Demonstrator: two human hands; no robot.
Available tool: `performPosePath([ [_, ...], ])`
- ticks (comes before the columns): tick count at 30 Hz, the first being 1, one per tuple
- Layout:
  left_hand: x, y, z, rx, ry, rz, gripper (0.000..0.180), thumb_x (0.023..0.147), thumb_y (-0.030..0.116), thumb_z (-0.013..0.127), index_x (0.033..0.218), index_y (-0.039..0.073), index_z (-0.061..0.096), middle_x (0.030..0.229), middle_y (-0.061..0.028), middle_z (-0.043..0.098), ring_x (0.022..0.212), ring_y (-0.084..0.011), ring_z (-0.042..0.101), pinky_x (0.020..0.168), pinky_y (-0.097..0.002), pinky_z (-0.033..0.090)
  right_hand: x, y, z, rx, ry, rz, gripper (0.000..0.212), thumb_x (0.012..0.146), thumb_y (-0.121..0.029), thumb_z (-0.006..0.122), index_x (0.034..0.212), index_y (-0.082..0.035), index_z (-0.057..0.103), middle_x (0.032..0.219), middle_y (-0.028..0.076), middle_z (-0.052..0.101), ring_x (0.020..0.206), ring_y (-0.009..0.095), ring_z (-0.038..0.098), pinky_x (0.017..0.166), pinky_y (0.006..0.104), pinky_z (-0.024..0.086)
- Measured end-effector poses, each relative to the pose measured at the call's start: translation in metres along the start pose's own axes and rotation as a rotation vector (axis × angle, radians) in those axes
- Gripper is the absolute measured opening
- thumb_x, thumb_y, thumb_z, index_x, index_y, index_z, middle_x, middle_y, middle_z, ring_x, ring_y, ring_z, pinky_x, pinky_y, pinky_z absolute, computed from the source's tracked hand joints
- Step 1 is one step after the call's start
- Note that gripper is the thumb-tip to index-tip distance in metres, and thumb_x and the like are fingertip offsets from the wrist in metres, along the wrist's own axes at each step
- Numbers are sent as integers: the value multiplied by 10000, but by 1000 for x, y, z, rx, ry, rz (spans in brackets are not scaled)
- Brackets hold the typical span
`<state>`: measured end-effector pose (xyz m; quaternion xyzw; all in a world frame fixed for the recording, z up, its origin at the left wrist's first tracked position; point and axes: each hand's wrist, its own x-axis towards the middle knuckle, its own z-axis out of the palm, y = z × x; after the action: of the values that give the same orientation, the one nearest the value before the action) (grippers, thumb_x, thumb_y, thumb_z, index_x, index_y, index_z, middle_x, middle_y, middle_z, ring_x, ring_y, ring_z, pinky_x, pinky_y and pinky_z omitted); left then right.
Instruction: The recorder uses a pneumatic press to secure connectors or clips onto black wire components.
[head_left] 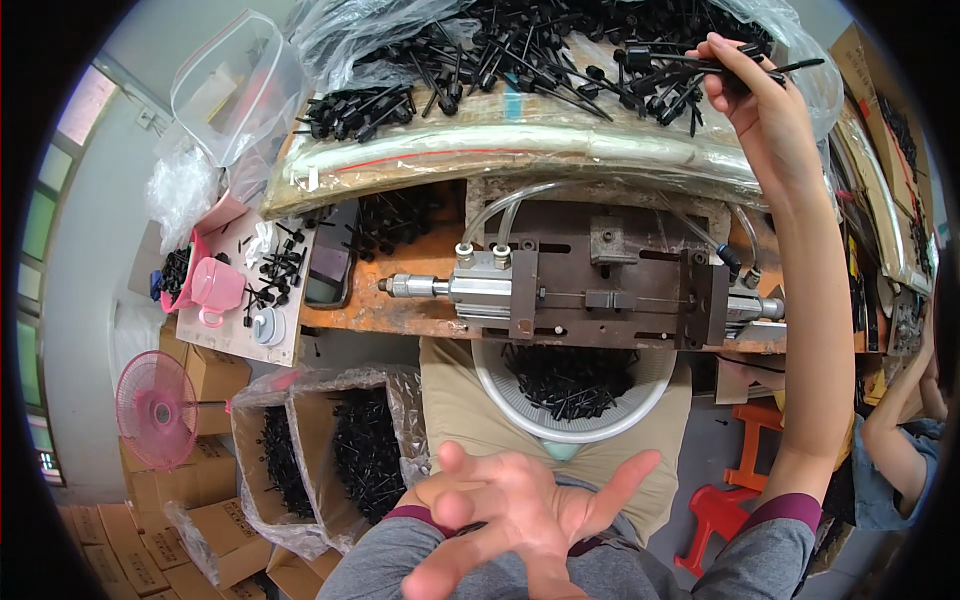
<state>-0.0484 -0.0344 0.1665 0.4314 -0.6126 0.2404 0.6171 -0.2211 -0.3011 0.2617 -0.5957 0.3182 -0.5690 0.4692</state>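
My left hand [520, 505] is held palm up in front of my body with its fingers spread. A small dark sliver [470, 527] shows between its fingers; I cannot tell whether it touches them. My right hand [752, 95] is stretched out over the far right of a heap of black plastic parts [500, 45], each with a thin stem and a thicker head. Its fingers are closed around a few black stemmed parts [800, 64]. Between the hands lies a metal clamping fixture [610, 300] with a pneumatic cylinder [482, 290] on its left and clear air hoses.
A white basket [490, 390] of black parts sits between my legs. Plastic-lined cartons [390, 385] of parts and a pink fan [157, 410] stand at left. A pink jug [217, 285] rests on the side table. Red stool [712, 525] and another person's arm [900, 430] are at right.
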Motion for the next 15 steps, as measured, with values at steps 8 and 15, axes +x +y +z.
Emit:
performPosePath([
  [8, 9, 13, 10, -883, 0, -290, 1015, 596, 197, 864, 1325, 266, 161, 1467, -150, -58, 1365, -337, 164, 1100, -532, 185, -3, -1, -2, 12, 12, 64, 245, 900, -200, 654, 1009, 19, 665, 954, 69, 649, 711, 55, 508, 626, 195, 398],
  [15, 11, 9, 16, -1140, 73, -282, 645, 637, 147, 824, 1153, 253, 452, 1397, -167, 129, 1279, -385, 285, 1032, -529, 286, -3, -1, 0, -8, 2, 53, 257, 913, -205, 634, 1018, 27, 664, 958, 56, 643, 712, 46, 509, 632, 193, 403],
])
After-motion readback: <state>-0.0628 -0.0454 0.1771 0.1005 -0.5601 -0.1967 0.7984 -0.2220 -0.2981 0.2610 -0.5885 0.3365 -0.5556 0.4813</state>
